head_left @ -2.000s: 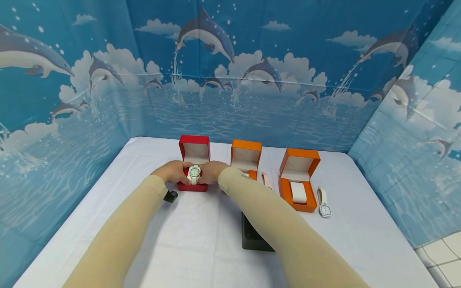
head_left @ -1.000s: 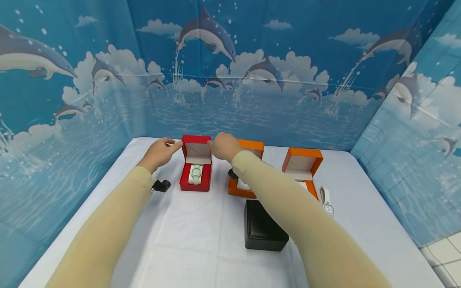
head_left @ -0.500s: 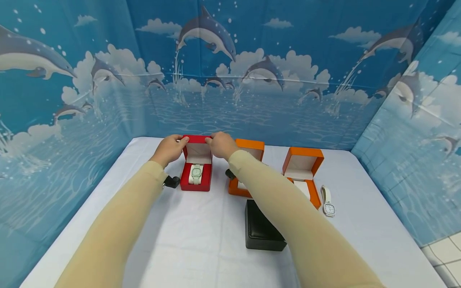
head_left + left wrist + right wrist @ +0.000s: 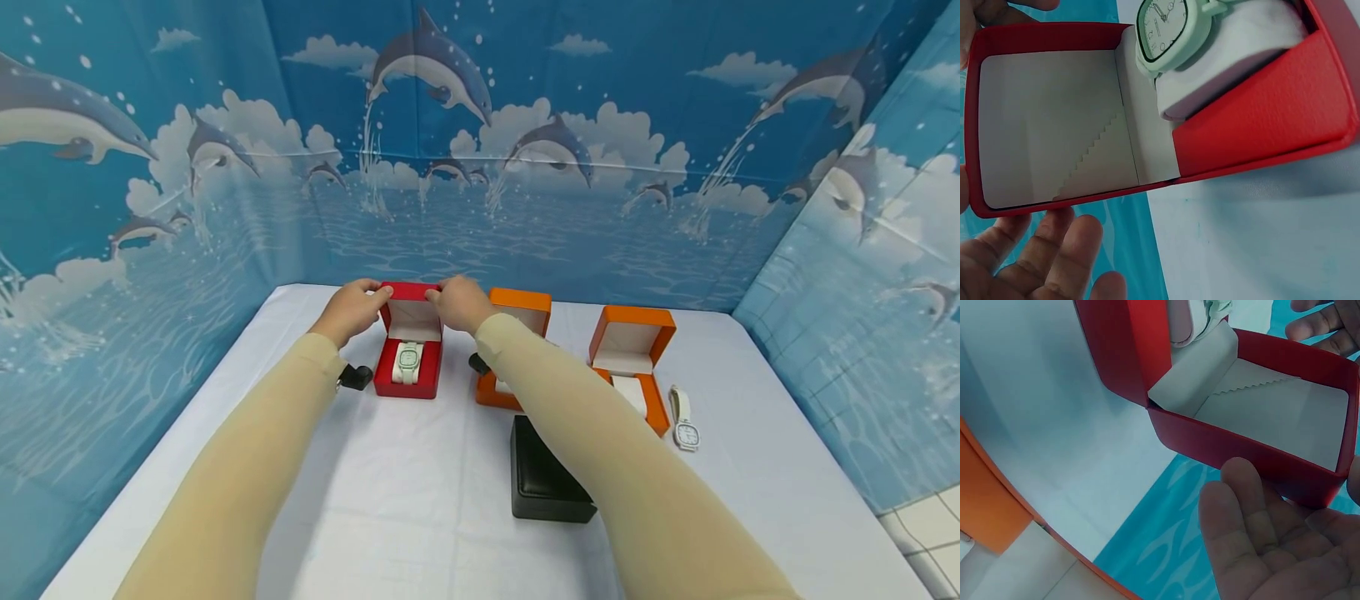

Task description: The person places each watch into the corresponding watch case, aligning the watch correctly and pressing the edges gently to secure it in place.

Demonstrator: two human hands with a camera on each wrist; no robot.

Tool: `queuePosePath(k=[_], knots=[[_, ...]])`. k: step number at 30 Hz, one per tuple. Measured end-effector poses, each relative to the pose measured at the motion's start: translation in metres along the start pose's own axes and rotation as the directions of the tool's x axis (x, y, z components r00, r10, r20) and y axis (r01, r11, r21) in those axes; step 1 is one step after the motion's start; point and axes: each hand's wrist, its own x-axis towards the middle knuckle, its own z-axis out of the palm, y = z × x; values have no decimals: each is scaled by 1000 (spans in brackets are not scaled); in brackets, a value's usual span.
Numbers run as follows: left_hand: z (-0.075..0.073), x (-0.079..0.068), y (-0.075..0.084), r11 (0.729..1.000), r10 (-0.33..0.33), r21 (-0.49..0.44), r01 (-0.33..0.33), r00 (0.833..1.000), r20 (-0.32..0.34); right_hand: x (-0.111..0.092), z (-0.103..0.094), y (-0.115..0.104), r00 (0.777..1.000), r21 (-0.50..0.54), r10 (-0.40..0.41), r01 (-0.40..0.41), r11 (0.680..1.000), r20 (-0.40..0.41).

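A red watch box (image 4: 384,385) stands with its lid raised at the table's back left. Inside, a pale mint-green watch (image 4: 408,358) is wrapped round a white cushion; its dial (image 4: 1163,26) shows large in the left wrist view. My left hand (image 4: 349,312) holds the lid's left top corner, thumb on the front edge and fingers along the side. At the opposite corner my right hand (image 4: 462,305) grips the lid with the thumb at the rim, its fingers (image 4: 1244,494) lying beside the lid's wall in the right wrist view.
Two orange watch boxes, the middle one (image 4: 521,297) partly behind my right forearm and the right one (image 4: 637,317), stand with lids up. A white-strapped watch (image 4: 684,425) lies at the right. A black box (image 4: 553,508) sits under my right sleeve. A dolphin-print curtain (image 4: 480,225) hangs behind.
Both hands have left the watch in the box and risen to the lid's top corners. Over the last half second they have stayed almost still there.
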Motion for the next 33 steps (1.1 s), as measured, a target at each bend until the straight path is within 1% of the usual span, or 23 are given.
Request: queuePosePath(k=[7, 14, 20, 27, 33], knots=[[0, 3, -2, 1000, 2, -9, -2, 1000, 8, -3, -2, 1, 1000, 50, 16, -17, 999, 17], [1, 3, -4, 999, 33, -29, -32, 999, 15, -6, -1, 5, 1000, 91, 9, -10, 996, 13], [1, 0, -9, 998, 50, -34, -49, 998, 40, -7, 2, 5, 1000, 76, -3, 2, 997, 14], [0, -2, -14, 999, 40, -34, -38, 998, 48, -8, 4, 4, 1000, 68, -12, 11, 998, 15], [1, -2, -19, 998, 53, -37, -51, 997, 58, -8, 4, 4, 999, 23, -23, 22, 999, 28]])
